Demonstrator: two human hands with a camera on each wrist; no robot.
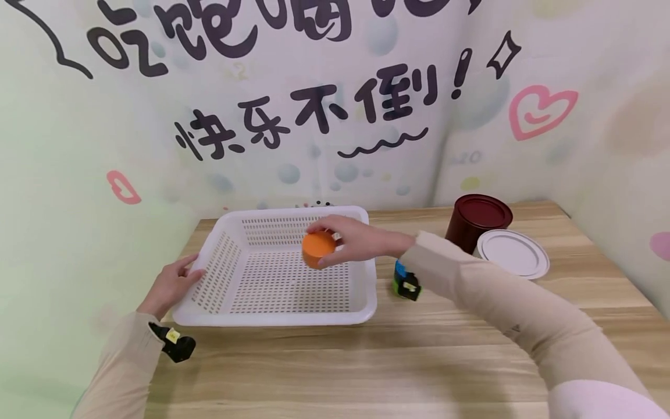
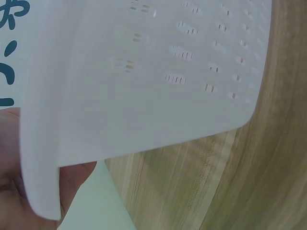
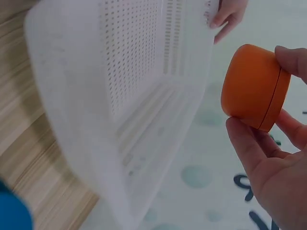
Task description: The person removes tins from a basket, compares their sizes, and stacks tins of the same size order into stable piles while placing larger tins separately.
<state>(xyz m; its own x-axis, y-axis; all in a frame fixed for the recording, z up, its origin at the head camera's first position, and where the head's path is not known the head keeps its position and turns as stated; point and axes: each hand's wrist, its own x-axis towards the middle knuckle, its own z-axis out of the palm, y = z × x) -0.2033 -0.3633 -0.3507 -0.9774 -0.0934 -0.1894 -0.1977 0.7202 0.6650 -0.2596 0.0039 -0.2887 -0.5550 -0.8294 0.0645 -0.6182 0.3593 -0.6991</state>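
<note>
My left hand (image 1: 170,285) grips the left rim of a white plastic basket (image 1: 272,319), its thumb lying over the edge. In the left wrist view the basket's slotted outer wall (image 2: 129,115) hides most of that hand. Over the basket, my right hand (image 1: 361,237) pinches a small round orange container (image 1: 318,249) between thumb and fingers. In the right wrist view a seam runs round the orange container (image 3: 249,86) near one end, and it is held above the basket's rim. The basket's slotted floor shows bare.
Right of the basket, a blue and green object (image 1: 400,272) sits partly hidden behind my right wrist. A dark red lidded can (image 1: 481,212) and a white round lidded container (image 1: 513,254) stand at the back right of the wooden table (image 1: 335,372). A printed wall covering hangs behind.
</note>
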